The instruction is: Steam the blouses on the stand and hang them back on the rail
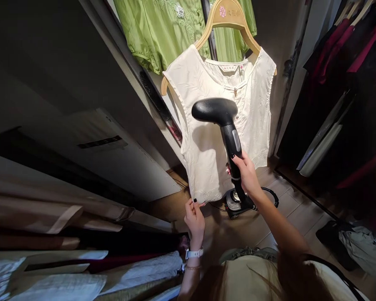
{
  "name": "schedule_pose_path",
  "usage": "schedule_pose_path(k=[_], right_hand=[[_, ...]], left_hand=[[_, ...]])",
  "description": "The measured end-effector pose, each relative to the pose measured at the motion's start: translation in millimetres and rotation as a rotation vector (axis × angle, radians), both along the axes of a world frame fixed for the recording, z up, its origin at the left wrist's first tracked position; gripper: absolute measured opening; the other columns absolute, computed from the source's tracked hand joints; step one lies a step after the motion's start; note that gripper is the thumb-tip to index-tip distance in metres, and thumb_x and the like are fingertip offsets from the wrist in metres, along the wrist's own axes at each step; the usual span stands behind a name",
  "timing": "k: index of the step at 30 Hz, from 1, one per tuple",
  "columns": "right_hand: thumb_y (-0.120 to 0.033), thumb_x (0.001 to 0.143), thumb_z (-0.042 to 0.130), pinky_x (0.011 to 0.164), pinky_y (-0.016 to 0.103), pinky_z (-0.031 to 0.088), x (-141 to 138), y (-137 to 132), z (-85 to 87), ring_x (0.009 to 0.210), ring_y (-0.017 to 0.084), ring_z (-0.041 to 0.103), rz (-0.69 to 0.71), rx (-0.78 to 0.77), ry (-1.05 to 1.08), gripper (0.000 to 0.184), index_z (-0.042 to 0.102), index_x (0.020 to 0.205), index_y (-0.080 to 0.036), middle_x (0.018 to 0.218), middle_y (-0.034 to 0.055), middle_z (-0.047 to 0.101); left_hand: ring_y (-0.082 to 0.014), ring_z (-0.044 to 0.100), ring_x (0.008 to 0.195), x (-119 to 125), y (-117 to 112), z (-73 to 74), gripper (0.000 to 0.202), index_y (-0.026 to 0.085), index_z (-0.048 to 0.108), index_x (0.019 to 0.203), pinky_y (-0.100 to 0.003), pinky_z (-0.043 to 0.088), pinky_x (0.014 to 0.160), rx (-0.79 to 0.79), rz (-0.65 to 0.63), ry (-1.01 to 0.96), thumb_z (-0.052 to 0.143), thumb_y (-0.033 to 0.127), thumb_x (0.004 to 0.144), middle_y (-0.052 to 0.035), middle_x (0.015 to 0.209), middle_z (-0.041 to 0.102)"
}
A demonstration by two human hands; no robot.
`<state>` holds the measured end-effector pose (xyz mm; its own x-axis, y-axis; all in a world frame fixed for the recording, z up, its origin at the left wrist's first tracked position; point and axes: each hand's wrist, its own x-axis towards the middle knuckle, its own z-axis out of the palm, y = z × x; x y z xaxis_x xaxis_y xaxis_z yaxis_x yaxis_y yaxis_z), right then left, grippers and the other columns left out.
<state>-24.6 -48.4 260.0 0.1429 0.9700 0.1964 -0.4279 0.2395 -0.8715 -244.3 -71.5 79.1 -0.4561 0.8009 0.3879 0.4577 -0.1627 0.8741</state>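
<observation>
A cream sleeveless silk top [207, 142] hangs on a light wooden hanger [228, 16], its front finely creased. My right hand [246, 173] grips the handle of a black garment steamer [230, 140], holding the flat steamer head [214, 110] close to the front of the top. My left hand [194, 219] pinches the top's lower hem between fingers and thumb. Below the top, the steamer's base unit [236, 202] stands on the floor, and its black hose [269, 196] curves away to the right.
A green embroidered garment [163, 29] hangs behind the top. Dark and red clothes [341, 54] hang on a rack at the right, and a grey cloth heap [365, 251] lies on the tiled floor [282, 209]. Folded fabrics [59, 267] fill shelves at the lower left.
</observation>
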Motion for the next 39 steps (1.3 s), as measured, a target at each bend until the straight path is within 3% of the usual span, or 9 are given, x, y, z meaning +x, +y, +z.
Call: schedule_pose_path(k=[6, 13, 17, 21, 25, 29, 34, 39], right_hand=[[-0.065, 0.075, 0.073, 0.059, 0.023, 0.048, -5, 9, 34.0, 0.061, 0.010, 0.058, 0.028, 0.033, 0.028, 0.053, 0.052, 0.101, -0.023, 0.075, -0.0058, 0.057], [-0.064, 0.075, 0.074, 0.052, 0.024, 0.046, -4, 23, 23.3, 0.054, 0.010, 0.057, 0.104, -0.032, -0.039, 0.055, 0.048, 0.101, -0.023, 0.072, -0.0080, 0.054], [-0.057, 0.075, 0.078, 0.054, 0.025, 0.044, 1, 26, 19.2, 0.058, 0.011, 0.056, 0.066, 0.018, -0.303, 0.051, 0.049, 0.099, -0.023, 0.075, -0.0057, 0.056], [-0.056, 0.079, 0.070, 0.060, 0.026, 0.039, 3, 24, 27.5, 0.068, 0.014, 0.051, -0.212, 0.166, -0.712, 0.041, 0.046, 0.085, -0.023, 0.077, -0.0025, 0.055], [-0.050, 0.079, 0.065, 0.062, 0.027, 0.037, -1, 20, 34.3, 0.070, 0.016, 0.049, -0.282, 0.281, -0.904, 0.034, 0.046, 0.089, -0.024, 0.082, -0.0008, 0.055], [-0.043, 0.073, 0.067, 0.061, 0.029, 0.037, -2, 12, 39.8, 0.066, 0.016, 0.049, -0.337, 0.236, -0.855, 0.033, 0.044, 0.088, -0.025, 0.077, -0.0026, 0.052], [-0.038, 0.076, 0.068, 0.068, 0.030, 0.047, 10, 2, 50.6, 0.072, 0.016, 0.056, -0.365, 0.237, -0.526, 0.039, 0.050, 0.109, -0.024, 0.079, -0.0046, 0.056], [-0.042, 0.076, 0.074, 0.071, 0.030, 0.050, 19, 5, 51.3, 0.078, 0.016, 0.059, -0.434, 0.175, -0.466, 0.036, 0.048, 0.094, -0.023, 0.079, -0.0041, 0.054]], left_hand=[[-0.0245, 0.078, 0.076, 5, -7, -0.5, 0.034, 0.021, 0.060, 0.110, -0.033, 0.057, 0.070, -0.024, -0.015, 0.026, 0.048, 0.049, 0.096, -0.0073, 0.081, 0.078], [-0.0244, 0.077, 0.074, 8, -14, 4.3, 0.033, 0.021, 0.061, 0.110, -0.032, 0.056, 0.069, -0.049, -0.034, 0.021, 0.049, 0.048, 0.096, -0.0078, 0.078, 0.078], [-0.0243, 0.077, 0.075, 6, -17, 5.6, 0.032, 0.021, 0.061, 0.109, -0.031, 0.056, 0.067, -0.049, -0.027, 0.030, 0.049, 0.048, 0.096, -0.0069, 0.078, 0.078], [-0.0241, 0.077, 0.075, 2, -18, 5.2, 0.031, 0.022, 0.061, 0.109, -0.031, 0.056, 0.068, -0.049, -0.021, 0.033, 0.049, 0.048, 0.096, -0.0067, 0.079, 0.078], [-0.0239, 0.077, 0.077, -2, -18, 4.1, 0.032, 0.022, 0.060, 0.111, -0.030, 0.056, 0.069, -0.042, -0.028, 0.029, 0.049, 0.049, 0.097, -0.0068, 0.082, 0.078], [-0.0242, 0.077, 0.076, -4, -19, 3.5, 0.033, 0.021, 0.060, 0.111, -0.031, 0.056, 0.069, -0.039, -0.032, 0.027, 0.049, 0.049, 0.097, -0.0072, 0.080, 0.078], [-0.0241, 0.077, 0.077, -2, -23, 7.9, 0.030, 0.021, 0.061, 0.108, -0.031, 0.057, 0.070, -0.048, -0.048, 0.016, 0.050, 0.047, 0.097, -0.0082, 0.081, 0.078], [-0.0251, 0.078, 0.076, 1, -27, 12.7, 0.031, 0.021, 0.062, 0.103, -0.030, 0.056, 0.066, -0.053, -0.066, 0.016, 0.050, 0.050, 0.097, -0.0081, 0.077, 0.078]])
